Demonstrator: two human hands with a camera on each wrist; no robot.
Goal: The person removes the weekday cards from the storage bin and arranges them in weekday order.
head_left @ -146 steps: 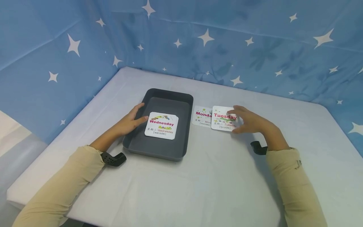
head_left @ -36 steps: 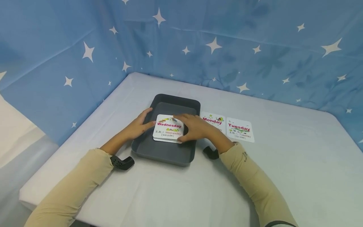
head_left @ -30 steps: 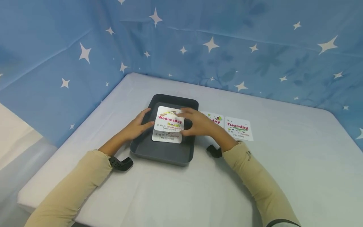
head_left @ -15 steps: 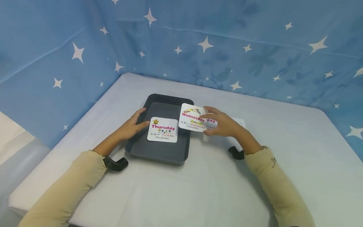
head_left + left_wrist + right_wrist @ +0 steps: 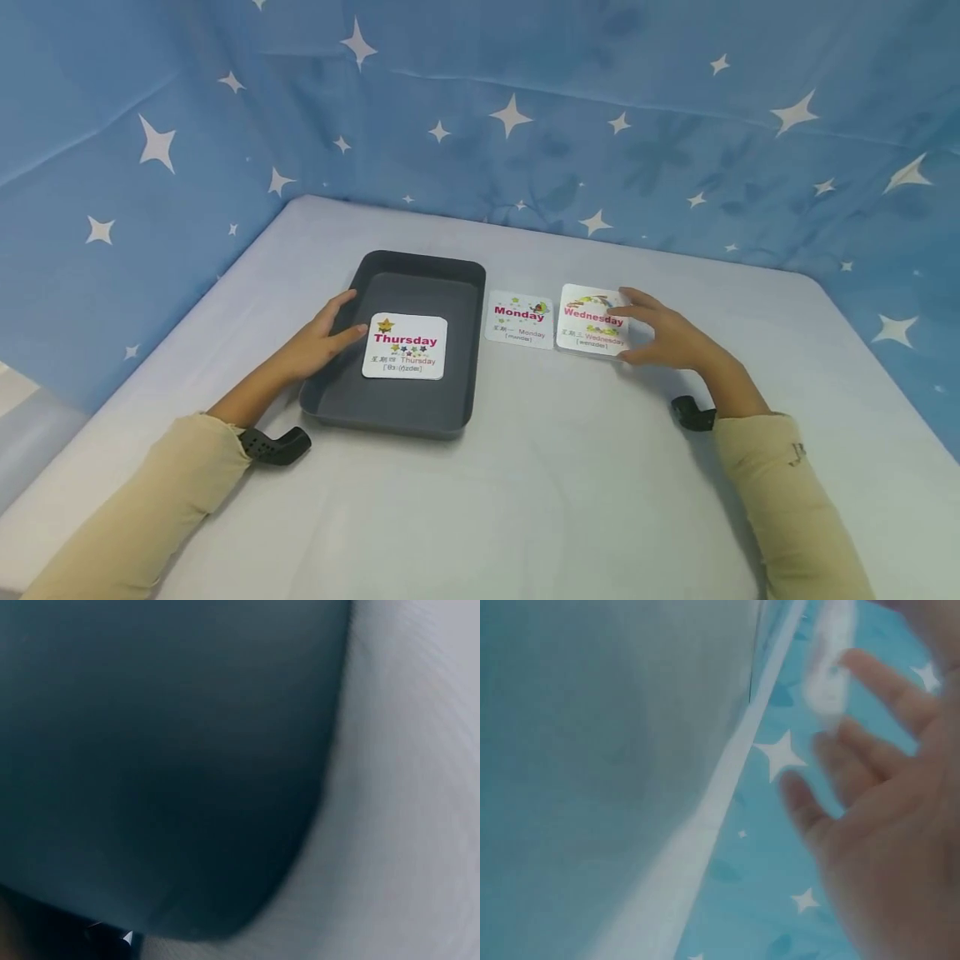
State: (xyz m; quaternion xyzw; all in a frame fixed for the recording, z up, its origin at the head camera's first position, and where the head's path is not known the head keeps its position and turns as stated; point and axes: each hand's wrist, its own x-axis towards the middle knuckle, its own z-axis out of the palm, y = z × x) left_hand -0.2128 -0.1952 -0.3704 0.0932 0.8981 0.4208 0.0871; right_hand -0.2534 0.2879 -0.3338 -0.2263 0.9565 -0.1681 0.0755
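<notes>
My right hand (image 5: pixel 663 333) pinches the Wednesday card (image 5: pixel 592 321) by its right edge, thumb at the near corner and fingers at the far one. That white square card shows close over the table, right of the Monday card (image 5: pixel 520 321); the Tuesday card is hidden under it. In the right wrist view a blurred white card (image 5: pixel 831 667) appears at the fingertips. My left hand (image 5: pixel 315 337) rests across the left rim of a dark grey tray (image 5: pixel 442 408), thumb and index finger spread. The thumb tip reaches the Thursday card (image 5: pixel 405 346) inside the tray.
A white-covered table (image 5: pixel 555 500) bears the tray and cards. Behind it hangs a blue curtain (image 5: pixel 450 92) with white stars. Black wrist pieces (image 5: pixel 277 446) stick out at both sleeves. The tray wall (image 5: pixel 187 787) fills much of the left wrist view.
My right hand has lifted the Wednesday card from the tray and carried it right, over where Tuesday lay, uncovering Thursday in the tray. The left hand has stayed at the tray.
</notes>
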